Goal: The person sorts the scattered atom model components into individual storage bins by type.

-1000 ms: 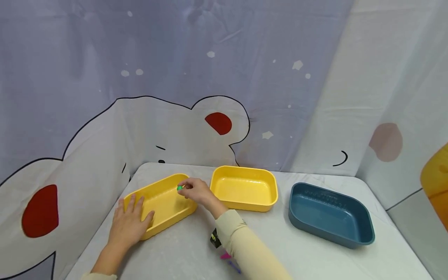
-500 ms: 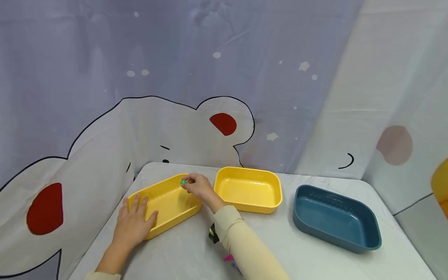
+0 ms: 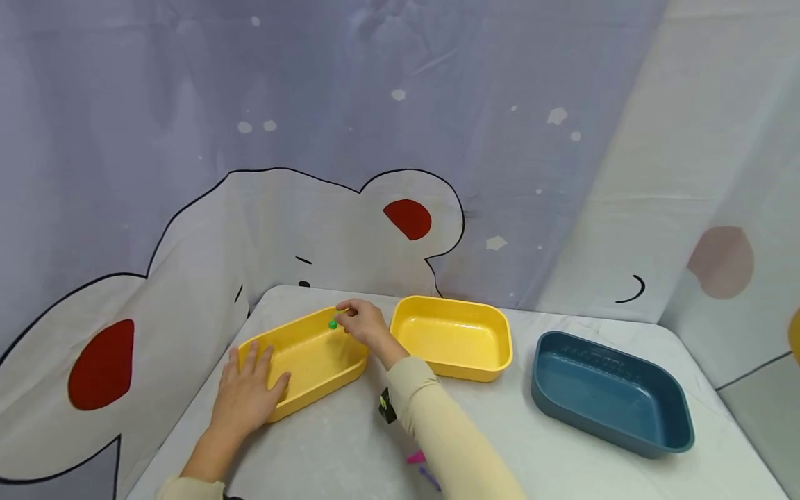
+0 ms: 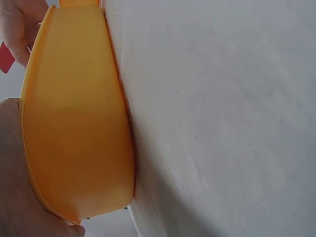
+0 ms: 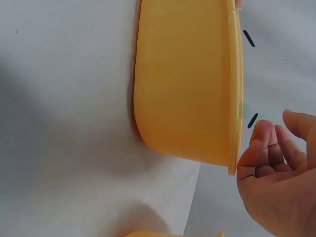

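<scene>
A small green ball (image 3: 332,324) appears over the far end of the left yellow tray (image 3: 310,391), apart from the fingertips of my right hand (image 3: 367,325). In the right wrist view, that hand's thumb and loosely curled fingers (image 5: 261,131) stand apart with nothing between them, beside the rim; a faint green blur shows there. My left hand (image 3: 245,399) rests on the near left end of the same tray, its fingers spread across the rim. In the left wrist view, the tray's outer wall (image 4: 79,113) stands beside this hand.
A second yellow tray (image 3: 459,369) stands just right of the first. Farther right is a dark blue tray (image 3: 615,430). A small black item (image 3: 387,407), a pink piece (image 3: 416,457) and a purple piece (image 3: 429,478) lie beside my right forearm. A printed curtain hangs behind.
Earlier my right hand pinched the green ball; now the ball is apart from its fingers, which have parted. The left hand stays on the tray. The whole view has shifted slightly.
</scene>
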Demonstrator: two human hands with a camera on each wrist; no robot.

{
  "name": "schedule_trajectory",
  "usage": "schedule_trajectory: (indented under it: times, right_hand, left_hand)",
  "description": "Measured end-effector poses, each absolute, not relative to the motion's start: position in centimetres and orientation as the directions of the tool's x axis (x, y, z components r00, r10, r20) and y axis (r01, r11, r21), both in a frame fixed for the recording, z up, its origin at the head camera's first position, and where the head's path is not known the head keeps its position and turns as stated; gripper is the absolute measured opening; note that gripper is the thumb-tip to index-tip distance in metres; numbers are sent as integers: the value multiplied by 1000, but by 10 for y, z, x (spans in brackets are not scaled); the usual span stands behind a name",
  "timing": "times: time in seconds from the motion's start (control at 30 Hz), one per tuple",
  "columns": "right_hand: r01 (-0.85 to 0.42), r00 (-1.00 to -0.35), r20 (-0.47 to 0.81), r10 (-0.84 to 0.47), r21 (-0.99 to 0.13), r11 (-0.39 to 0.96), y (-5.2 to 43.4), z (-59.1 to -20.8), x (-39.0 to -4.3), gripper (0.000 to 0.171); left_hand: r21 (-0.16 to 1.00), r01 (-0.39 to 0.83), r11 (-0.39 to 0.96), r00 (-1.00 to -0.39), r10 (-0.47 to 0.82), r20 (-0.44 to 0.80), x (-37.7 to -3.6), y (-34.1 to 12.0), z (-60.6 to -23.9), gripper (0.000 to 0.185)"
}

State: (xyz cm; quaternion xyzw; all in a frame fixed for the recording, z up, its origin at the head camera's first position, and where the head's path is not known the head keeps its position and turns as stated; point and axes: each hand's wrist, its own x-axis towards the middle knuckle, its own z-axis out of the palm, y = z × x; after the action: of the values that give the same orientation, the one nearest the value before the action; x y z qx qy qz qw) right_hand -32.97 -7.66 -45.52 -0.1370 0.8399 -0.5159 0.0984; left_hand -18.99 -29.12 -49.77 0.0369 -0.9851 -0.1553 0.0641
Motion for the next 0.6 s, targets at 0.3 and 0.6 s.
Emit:
schedule_trajectory:
  times: [0.3,0.6]
  right_hand:
    - [-92,-949,-49,-313,-902,422,-71,-453,-328,17]
    - [-75,-947,-68,-313,-904,421,-55,-448,-328,16]
  left_hand:
    - [301,-50,952,-986,-96,138,-193,-291,-499,73]
    - [308,-58,950,-988,-100,122,-193,-291,-499,74]
